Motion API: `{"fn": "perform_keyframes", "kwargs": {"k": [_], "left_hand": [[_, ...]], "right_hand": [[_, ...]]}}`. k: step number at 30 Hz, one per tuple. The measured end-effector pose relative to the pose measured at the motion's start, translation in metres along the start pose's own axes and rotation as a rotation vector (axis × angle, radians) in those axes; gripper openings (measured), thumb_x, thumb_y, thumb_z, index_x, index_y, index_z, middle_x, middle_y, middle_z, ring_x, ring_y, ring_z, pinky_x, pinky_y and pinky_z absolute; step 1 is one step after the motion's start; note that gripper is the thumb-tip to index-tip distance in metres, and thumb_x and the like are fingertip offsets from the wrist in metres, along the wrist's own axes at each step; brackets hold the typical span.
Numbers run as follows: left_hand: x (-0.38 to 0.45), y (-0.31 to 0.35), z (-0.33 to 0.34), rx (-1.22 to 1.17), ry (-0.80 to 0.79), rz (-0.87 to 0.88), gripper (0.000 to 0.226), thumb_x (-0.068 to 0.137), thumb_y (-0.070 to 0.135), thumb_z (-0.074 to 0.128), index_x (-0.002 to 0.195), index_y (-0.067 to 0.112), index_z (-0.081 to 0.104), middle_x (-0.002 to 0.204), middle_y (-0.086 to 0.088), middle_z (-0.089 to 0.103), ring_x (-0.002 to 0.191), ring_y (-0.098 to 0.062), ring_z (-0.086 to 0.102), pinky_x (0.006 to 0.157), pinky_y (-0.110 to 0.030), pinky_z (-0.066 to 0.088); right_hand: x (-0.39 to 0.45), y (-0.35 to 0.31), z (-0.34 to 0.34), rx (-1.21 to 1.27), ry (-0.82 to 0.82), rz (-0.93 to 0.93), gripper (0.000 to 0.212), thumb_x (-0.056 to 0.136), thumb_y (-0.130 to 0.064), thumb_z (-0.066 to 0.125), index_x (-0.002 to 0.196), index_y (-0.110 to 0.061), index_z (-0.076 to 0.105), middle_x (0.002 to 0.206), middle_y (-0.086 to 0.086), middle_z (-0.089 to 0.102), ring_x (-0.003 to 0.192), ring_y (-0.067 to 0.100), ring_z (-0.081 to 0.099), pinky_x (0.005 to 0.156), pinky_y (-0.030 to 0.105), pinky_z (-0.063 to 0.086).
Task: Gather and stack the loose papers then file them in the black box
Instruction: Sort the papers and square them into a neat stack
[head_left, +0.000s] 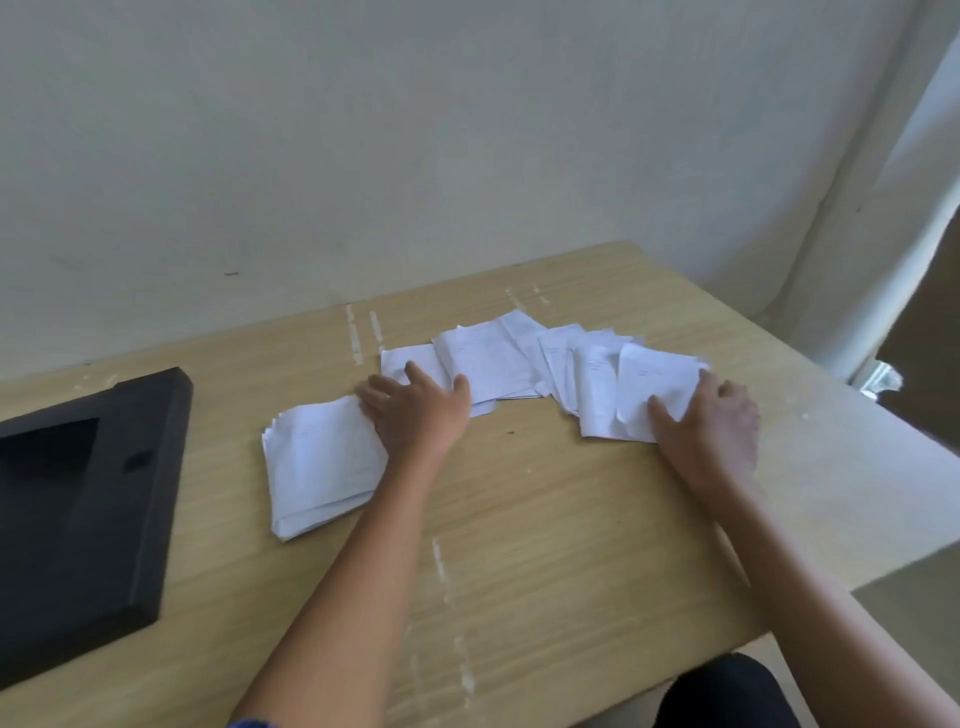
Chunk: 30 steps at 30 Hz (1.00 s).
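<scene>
- The gathering step is judged to be in hand: the loose papers (545, 364) are spread in an overlapping fan across the wooden surface (545, 545), and nothing has been filed yet.
- The left hand (415, 410) is laid flat, its fingers (387, 387) apart, pressed on the left end of the fan; nothing is pinched between them.
- Just beside these fingers, on their outer side and nearer to the person, a partly squared stack (319, 462) is seen, touching the hand's edge.
- The right hand (711, 421) is laid open on the right end of the fan, its fingers spread over the outermost sheet (657, 384), the thumb resting on the sheet's near corner.
- The black box (78, 509) is lying open, well apart from the left fingers, further to their outer side.
- For the next move, it is judged that both hands should be drawn toward each other, so that the sheets are slid together; light downward pressure is needed, otherwise single sheets may be left behind.
</scene>
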<state>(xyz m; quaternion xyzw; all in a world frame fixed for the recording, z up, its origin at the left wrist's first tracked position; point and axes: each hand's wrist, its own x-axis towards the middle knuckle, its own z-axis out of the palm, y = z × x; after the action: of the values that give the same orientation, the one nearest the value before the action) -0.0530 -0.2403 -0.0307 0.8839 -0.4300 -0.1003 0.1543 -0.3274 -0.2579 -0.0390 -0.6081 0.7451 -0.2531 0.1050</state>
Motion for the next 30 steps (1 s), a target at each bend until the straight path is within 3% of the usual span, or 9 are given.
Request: {"fn": "perform_keyframes", "kwargs": {"k": [4, 10, 13, 15, 17, 19, 22, 27, 30], "left_hand": [[-0.001, 0.022, 0.018, -0.029, 0.027, 0.070, 0.073, 0.096, 0.053, 0.043, 0.152, 0.007, 0.033, 0.157, -0.030, 0.024, 0.148, -0.051, 0.012, 0.122, -0.057, 0.006], [-0.014, 0.061, 0.023, -0.125, -0.067, 0.187, 0.069, 0.094, 0.037, 0.046, 0.155, 0.011, 0.025, 0.158, -0.017, 0.031, 0.145, -0.041, 0.021, 0.121, -0.049, 0.018], [-0.013, 0.066, 0.019, -0.216, -0.015, 0.196, 0.064, 0.095, 0.036, 0.050, 0.151, 0.010, 0.033, 0.150, -0.013, 0.045, 0.140, -0.035, 0.032, 0.113, -0.046, 0.034], [-0.008, 0.066, 0.016, -0.248, 0.025, 0.103, 0.060, 0.095, 0.040, 0.050, 0.144, 0.007, 0.041, 0.145, -0.015, 0.049, 0.141, -0.035, 0.033, 0.112, -0.043, 0.032], [-0.003, 0.074, 0.018, -0.252, -0.014, 0.026, 0.062, 0.095, 0.044, 0.046, 0.141, 0.002, 0.044, 0.143, -0.020, 0.050, 0.139, -0.037, 0.036, 0.117, -0.043, 0.027], [-0.008, 0.091, 0.023, -0.270, -0.064, 0.038, 0.068, 0.093, 0.048, 0.041, 0.142, 0.001, 0.043, 0.144, -0.022, 0.050, 0.137, -0.041, 0.039, 0.117, -0.048, 0.029], [-0.024, 0.116, 0.031, -0.280, -0.069, 0.136, 0.071, 0.093, 0.050, 0.039, 0.147, 0.005, 0.039, 0.146, -0.017, 0.053, 0.135, -0.041, 0.042, 0.115, -0.047, 0.033], [-0.024, 0.125, 0.032, -0.083, 0.025, 0.146, 0.058, 0.099, 0.046, 0.046, 0.143, 0.008, 0.043, 0.141, -0.011, 0.055, 0.130, -0.037, 0.043, 0.103, -0.046, 0.039], [-0.028, 0.131, 0.034, -0.027, -0.033, 0.251, 0.057, 0.098, 0.041, 0.049, 0.145, 0.008, 0.039, 0.145, -0.010, 0.051, 0.131, -0.037, 0.040, 0.100, -0.044, 0.040]], "right_hand": [[0.015, -0.014, 0.008, 0.102, -0.072, -0.054, 0.062, 0.091, -0.031, 0.060, 0.139, 0.003, 0.042, 0.136, 0.032, 0.046, 0.131, 0.046, 0.038, 0.115, 0.052, 0.025], [0.027, -0.041, 0.017, 0.291, -0.142, -0.051, 0.056, 0.094, -0.025, 0.056, 0.141, 0.002, 0.042, 0.141, 0.025, 0.048, 0.134, 0.040, 0.040, 0.116, 0.049, 0.026], [0.030, -0.037, 0.014, 0.385, -0.061, -0.020, 0.045, 0.096, -0.022, 0.050, 0.133, 0.003, 0.049, 0.135, 0.024, 0.052, 0.129, 0.040, 0.045, 0.112, 0.048, 0.033], [0.031, -0.032, 0.012, 0.372, -0.024, 0.010, 0.039, 0.097, -0.018, 0.045, 0.127, 0.006, 0.053, 0.131, 0.026, 0.055, 0.125, 0.041, 0.047, 0.109, 0.046, 0.035], [0.033, -0.035, 0.011, 0.416, -0.060, 0.023, 0.032, 0.098, -0.015, 0.041, 0.117, 0.004, 0.058, 0.119, 0.024, 0.061, 0.117, 0.040, 0.053, 0.096, 0.040, 0.040], [0.033, -0.047, 0.011, 0.491, -0.128, 0.024, 0.023, 0.097, -0.012, 0.036, 0.094, -0.002, 0.057, 0.096, 0.020, 0.060, 0.096, 0.033, 0.055, 0.078, 0.036, 0.037], [0.030, -0.059, 0.006, 0.598, -0.174, 0.041, 0.029, 0.094, -0.006, 0.032, 0.067, -0.014, 0.035, 0.074, 0.002, 0.044, 0.078, 0.024, 0.041, 0.065, 0.033, 0.029], [0.031, -0.048, -0.003, 0.548, -0.164, 0.042, 0.017, 0.083, -0.003, 0.035, 0.069, -0.010, 0.040, 0.083, 0.013, 0.052, 0.086, 0.031, 0.043, 0.063, 0.036, 0.030], [0.031, -0.042, -0.006, 0.612, -0.222, 0.038, 0.016, 0.082, -0.001, 0.035, 0.080, 0.001, 0.051, 0.084, 0.009, 0.053, 0.082, 0.029, 0.044, 0.060, 0.037, 0.035]]}}
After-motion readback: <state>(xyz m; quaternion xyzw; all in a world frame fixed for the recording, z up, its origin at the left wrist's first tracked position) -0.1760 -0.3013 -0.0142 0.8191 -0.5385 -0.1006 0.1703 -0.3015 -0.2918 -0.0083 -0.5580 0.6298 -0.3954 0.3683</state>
